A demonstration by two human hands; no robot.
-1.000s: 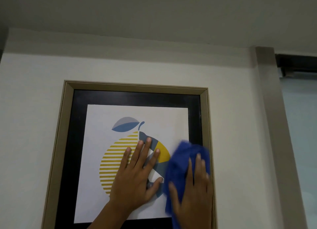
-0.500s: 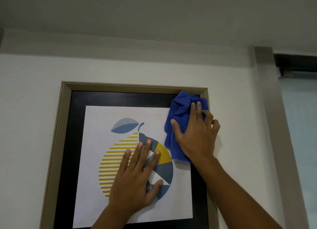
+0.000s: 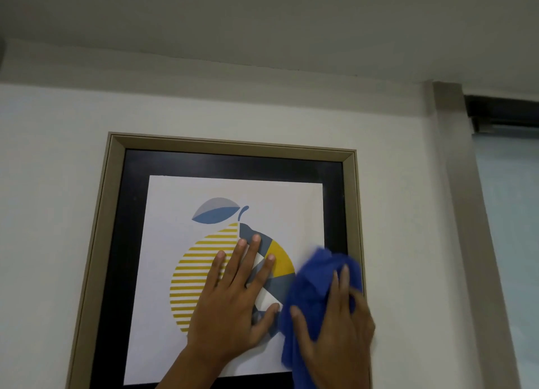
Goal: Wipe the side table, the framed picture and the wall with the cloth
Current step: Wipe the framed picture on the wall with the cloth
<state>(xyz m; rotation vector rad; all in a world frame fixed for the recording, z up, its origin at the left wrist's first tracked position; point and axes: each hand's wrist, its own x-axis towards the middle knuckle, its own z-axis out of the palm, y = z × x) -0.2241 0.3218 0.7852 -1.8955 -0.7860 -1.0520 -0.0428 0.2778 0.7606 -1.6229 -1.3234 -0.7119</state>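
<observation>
A framed picture (image 3: pixel 233 167) with a gold frame, black mat and a yellow-and-blue fruit print hangs on the white wall (image 3: pixel 46 184). My left hand (image 3: pixel 233 307) lies flat on the glass over the print, fingers spread. My right hand (image 3: pixel 338 327) presses a blue cloth (image 3: pixel 309 289) against the lower right part of the picture, over the print's edge and the right mat. The cloth is bunched under the palm and blurred. The side table is out of view.
The ceiling (image 3: pixel 262 23) meets the wall just above the frame. A beige pillar (image 3: pixel 463 213) stands to the right of the picture, with a window and its dark top rail (image 3: pixel 507 114) beyond it.
My right hand slid the cloth up to the frame's top right corner, then back down the right side to the lower right. My left hand stayed flat on the print.
</observation>
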